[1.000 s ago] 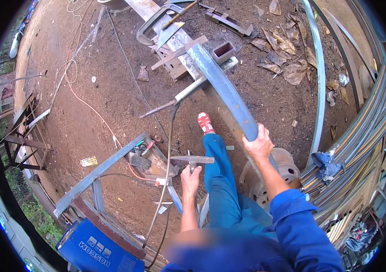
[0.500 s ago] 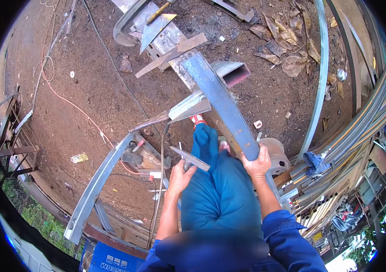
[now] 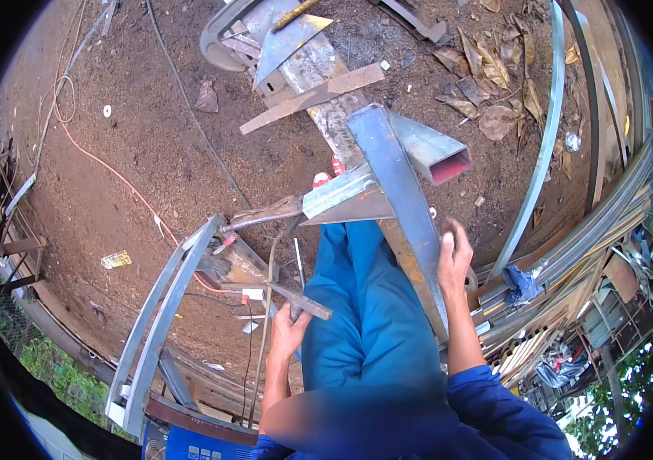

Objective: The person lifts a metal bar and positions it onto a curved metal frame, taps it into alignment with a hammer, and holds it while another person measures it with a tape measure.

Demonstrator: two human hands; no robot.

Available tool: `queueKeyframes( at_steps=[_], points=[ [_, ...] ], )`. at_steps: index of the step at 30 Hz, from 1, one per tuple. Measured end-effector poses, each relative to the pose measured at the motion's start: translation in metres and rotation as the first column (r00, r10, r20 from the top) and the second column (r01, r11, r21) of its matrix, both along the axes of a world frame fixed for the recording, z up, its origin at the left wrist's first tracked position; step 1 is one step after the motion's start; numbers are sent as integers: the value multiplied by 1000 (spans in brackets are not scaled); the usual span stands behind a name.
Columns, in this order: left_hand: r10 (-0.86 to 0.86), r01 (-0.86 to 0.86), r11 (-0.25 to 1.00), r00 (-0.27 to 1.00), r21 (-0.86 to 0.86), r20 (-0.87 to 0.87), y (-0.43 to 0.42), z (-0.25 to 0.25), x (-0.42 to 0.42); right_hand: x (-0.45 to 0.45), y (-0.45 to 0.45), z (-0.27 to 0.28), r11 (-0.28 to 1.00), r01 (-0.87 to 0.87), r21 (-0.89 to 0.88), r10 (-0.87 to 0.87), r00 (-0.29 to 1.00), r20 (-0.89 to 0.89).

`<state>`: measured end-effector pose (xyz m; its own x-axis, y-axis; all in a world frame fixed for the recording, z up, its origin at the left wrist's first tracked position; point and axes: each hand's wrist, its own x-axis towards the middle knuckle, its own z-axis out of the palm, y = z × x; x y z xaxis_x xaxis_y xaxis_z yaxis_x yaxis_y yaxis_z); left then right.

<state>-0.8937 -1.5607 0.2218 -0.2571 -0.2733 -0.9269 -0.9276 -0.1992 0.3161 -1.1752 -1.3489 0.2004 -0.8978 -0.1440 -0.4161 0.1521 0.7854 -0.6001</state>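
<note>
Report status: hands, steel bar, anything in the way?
Left hand gripping hammer. Right hand open beside steel bar, contact unclear. Bar slanting mid-view. Box tube close on bar's right, possible obstruction.

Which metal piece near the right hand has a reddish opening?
The square tube just right of the grey-blue bar: its near end is open and reddish inside. The bar, running down beside the right hand, shows no such opening.

My left hand (image 3: 288, 335) hides part of the hammer (image 3: 313, 307). The top edge cuts off the clamp (image 3: 211, 40), the bottom the blue machine (image 3: 195, 446).
</note>
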Motion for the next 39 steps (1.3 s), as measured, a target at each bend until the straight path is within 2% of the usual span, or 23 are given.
queueKeyframes(
  at_steps=[4, 8, 10, 12, 13, 15, 16, 18, 20, 21, 24, 26, 27, 30, 32, 33, 34, 36, 39],
  points=[
    [-42, 42, 999, 999, -10, 31, 5, -1, -8, -22, -51, -7, 995, 62, 76, -58, 997, -60],
    [-49, 50, 998, 999, 30, -13, 12, 2, -17, -28, -67, -18, 987, 47, 153, -49, 999, 6],
    [-37, 39, 999, 998, 30, -55, 5, 13, -41, -30, -70, -19, 962, -7, 273, -20, 995, 97],
    [22, -13, 998, 991, 66, -130, 1, 18, -52, -30, -72, -19, 968, -4, 253, -13, 998, 64],
    [141, -129, 988, 976, 85, -166, 0, 18, -56, -31, -73, -19, 973, 1, 231, -6, 1000, 20],
    [276, -256, 955, 952, 153, -132, -20, 36, -100, -31, -72, -21, 976, 1, 217, -2, 1000, 6],
    [239, -212, 966, 948, 145, -209, -35, 39, -116, -30, -71, -22, 979, 1, 203, 2, 1000, -13],
    [314, -265, 949, 834, 170, -455, -60, 32, -144, -29, -69, -24, 976, 6, 216, -6, 1000, -4],
    [251, -243, 964, 718, 104, -650, -84, 21, -181, -30, -74, -20, 970, 21, 243, -18, 1000, -12],
    [254, -267, 961, 754, 70, -606, -95, 29, -206, -30, -73, -19, 971, 24, 240, -23, 1000, -9],
    [227, -239, 968, 713, 74, -663, -121, 10, -256, -30, -73, -19, 967, 6, 256, -5, 1000, -4],
    [37, -81, 996, 695, -26, -718, -134, -19, -273, -30, -74, -19, 960, 10, 281, -9, 1000, -6],
    [51, -70, 998, 696, 3, -717, -134, -29, -281, -31, -75, -19, 961, 14, 275, -13, 1000, -5],
    [13, 16, 999, 774, 39, -633, -136, -31, -298, -30, -76, -18, 953, 39, 300, -42, 999, 5],
    [-141, 151, 988, 857, -21, -495, -134, -20, -311, -30, -77, -17, 946, 34, 323, -34, 999, -8],
    [-216, 186, 976, 821, -110, -528, -130, -22, -312, -30, -77, -16, 945, 43, 323, -43, 999, -6],
    [-223, 194, 975, 820, -110, -527, -129, -22, -313, -30, -78, -16, 944, 41, 328, -38, 999, -17],
    [-422, 318, 903, 780, -289, -462, -126, -22, -317, -31, -79, -15, 940, 41, 340, -34, 999, -25],
    [-417, 338, 906, 813, -254, -406, -129, -20, -321, -28, -76, -19, 935, 49, 350, -32, 998, -52]
  ],
)
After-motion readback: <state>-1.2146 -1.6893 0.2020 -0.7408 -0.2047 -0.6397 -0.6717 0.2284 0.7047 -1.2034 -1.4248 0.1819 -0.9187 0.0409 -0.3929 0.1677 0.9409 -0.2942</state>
